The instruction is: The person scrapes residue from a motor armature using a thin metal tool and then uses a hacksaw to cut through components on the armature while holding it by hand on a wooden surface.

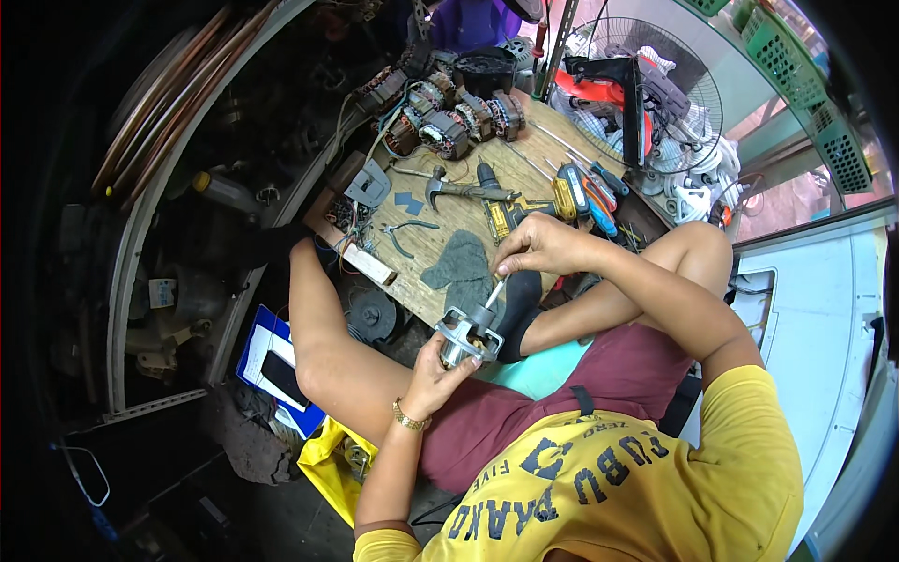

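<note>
My left hand (pixel 440 373) grips a small silvery metal motor end housing (pixel 461 339) above my lap. A dark grey cylinder (pixel 485 315) sits in it, with a thin pale shaft (pixel 497 291) rising from it toward upper right. My right hand (pixel 534 245) pinches that shaft near its top end, fingers curled. Just behind lie a grey cloth (pixel 449 269) on the wooden worktop (pixel 421 290), pliers (pixel 403 242), a claw hammer (pixel 468 192) and a yellow-and-black cordless drill (pixel 520 211).
Several wound motor stators (pixel 444 131), screwdrivers (pixel 604 187) and a parts box (pixel 351 220) occupy the worktop. A fan guard with white parts (pixel 688 140) stands at back right. Copper tubes (pixel 178 94) hang at left; a blue clipboard with a phone (pixel 281 370) lies beside my leg.
</note>
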The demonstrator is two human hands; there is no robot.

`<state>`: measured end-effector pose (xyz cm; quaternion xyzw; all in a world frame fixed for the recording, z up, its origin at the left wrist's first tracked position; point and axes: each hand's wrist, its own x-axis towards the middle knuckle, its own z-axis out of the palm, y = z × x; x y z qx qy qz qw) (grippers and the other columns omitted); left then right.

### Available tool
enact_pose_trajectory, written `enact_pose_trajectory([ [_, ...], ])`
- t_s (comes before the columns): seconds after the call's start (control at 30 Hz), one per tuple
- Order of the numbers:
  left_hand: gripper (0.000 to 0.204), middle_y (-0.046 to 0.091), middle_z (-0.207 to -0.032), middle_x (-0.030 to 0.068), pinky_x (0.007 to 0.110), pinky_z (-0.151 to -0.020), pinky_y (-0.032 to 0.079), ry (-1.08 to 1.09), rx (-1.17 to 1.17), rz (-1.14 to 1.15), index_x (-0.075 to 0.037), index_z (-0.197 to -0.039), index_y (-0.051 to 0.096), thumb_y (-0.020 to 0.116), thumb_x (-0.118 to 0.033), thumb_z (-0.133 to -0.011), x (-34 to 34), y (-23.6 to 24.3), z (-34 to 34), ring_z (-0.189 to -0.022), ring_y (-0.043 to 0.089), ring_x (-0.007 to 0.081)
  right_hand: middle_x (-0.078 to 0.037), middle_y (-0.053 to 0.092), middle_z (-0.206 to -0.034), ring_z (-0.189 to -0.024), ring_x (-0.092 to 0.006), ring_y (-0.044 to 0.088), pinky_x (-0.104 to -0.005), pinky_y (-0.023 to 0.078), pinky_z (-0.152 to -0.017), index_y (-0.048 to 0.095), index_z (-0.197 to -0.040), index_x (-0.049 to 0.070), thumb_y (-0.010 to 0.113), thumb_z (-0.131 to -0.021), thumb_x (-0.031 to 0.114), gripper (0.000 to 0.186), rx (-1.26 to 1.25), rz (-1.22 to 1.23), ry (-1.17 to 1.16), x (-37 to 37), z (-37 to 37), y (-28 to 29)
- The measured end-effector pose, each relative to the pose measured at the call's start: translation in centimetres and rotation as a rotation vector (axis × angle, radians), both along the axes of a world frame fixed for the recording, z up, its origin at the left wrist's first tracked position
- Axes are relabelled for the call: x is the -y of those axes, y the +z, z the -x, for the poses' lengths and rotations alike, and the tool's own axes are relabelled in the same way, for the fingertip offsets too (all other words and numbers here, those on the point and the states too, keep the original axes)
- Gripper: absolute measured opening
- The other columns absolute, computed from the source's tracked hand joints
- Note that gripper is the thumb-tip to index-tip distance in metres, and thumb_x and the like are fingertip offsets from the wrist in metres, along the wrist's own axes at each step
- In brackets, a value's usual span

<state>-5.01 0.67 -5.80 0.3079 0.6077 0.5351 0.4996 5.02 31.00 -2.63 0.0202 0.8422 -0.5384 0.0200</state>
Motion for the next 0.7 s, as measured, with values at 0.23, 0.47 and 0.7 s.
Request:
enact_pose_trajectory([
  [0.23,0.047,0.063,-0.108,0.0018,0.026,-0.086,0.05,0.006,0.022,-0.01,0.001,-0.127,0.056,0.076,-0.011,-0.087,0.1,0.2,-0.1,-0.096,0.058,0.0091,-0.009,0.078,-0.093,-0.083,-0.0192,0.074,-0.0326,0.056,-0.079,0.079,-0.1,0.005,0.078,-0.086,0.018,0.02,0.039,-0.199,0.193,0.9,0.0,1.5],
  [0.47,0.044,0.063,-0.101,0.0003,0.025,-0.082,0.05,0.011,0.043,-0.011,0.0,-0.126,0.057,0.075,-0.011,-0.088,-0.3,0.1,-0.2,-0.09,0.059,0.0077,-0.008,0.076,-0.083,-0.072,-0.0153,0.071,-0.0312,0.056,-0.068,0.079,-0.095,0.005,0.078,-0.084,0.011,0.013,-0.043,-0.057,0.132,-2.1,-0.2,-0.9],
  [0.7,0.045,0.063,-0.095,-0.0015,0.019,-0.064,0.043,0.015,0.075,0.018,-0.001,-0.123,0.058,0.078,-0.018,-0.087,-1.2,1.0,-0.6,-0.076,0.054,0.0037,-0.007,0.076,-0.082,-0.075,-0.022,0.071,-0.0365,0.052,-0.076,0.08,-0.094,0.012,0.078,-0.084,0.026,0.017,0.134,0.06,0.131,-2.3,-0.4,-1.4],
])
